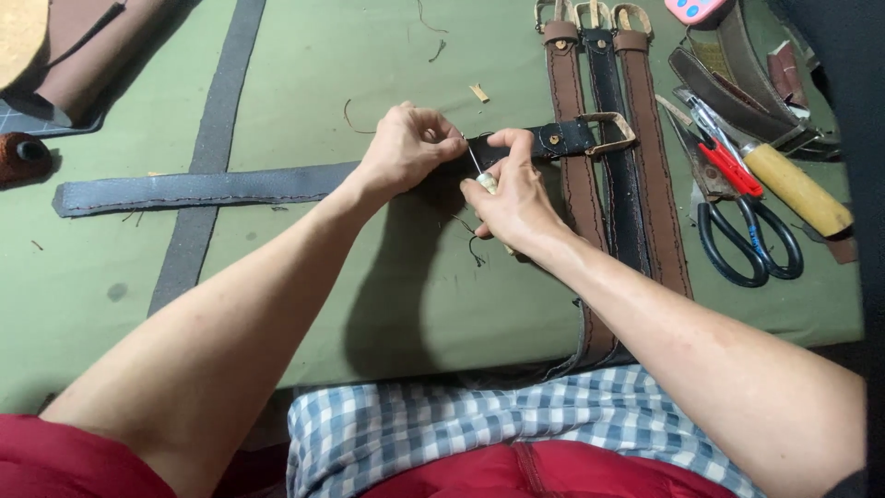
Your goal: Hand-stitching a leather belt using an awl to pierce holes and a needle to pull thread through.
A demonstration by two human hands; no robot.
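Already stitched along much of its length, the grey leather strap (203, 189) lies flat across the green bench (304, 74), with stitching at its buckle (608, 132) end apparently unfinished. The left hand (406, 148) pinches the strap near that end; the right hand (512, 194) grips a pale-handled awl (479, 171). Toward the right edge lie three finished belts (599, 111), then black-handled scissors (747, 235).

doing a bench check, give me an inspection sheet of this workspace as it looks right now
surface: green cloth table, loose thread bits
job's things: dark belt lying flat, buckle end at right; thin awl
clutter: three belts, scissors, wooden-handled tool, red-handled tool
hands: left hand pinches the belt; right hand grips the awl
cables: nothing seen
surroundings: checked cloth on lap
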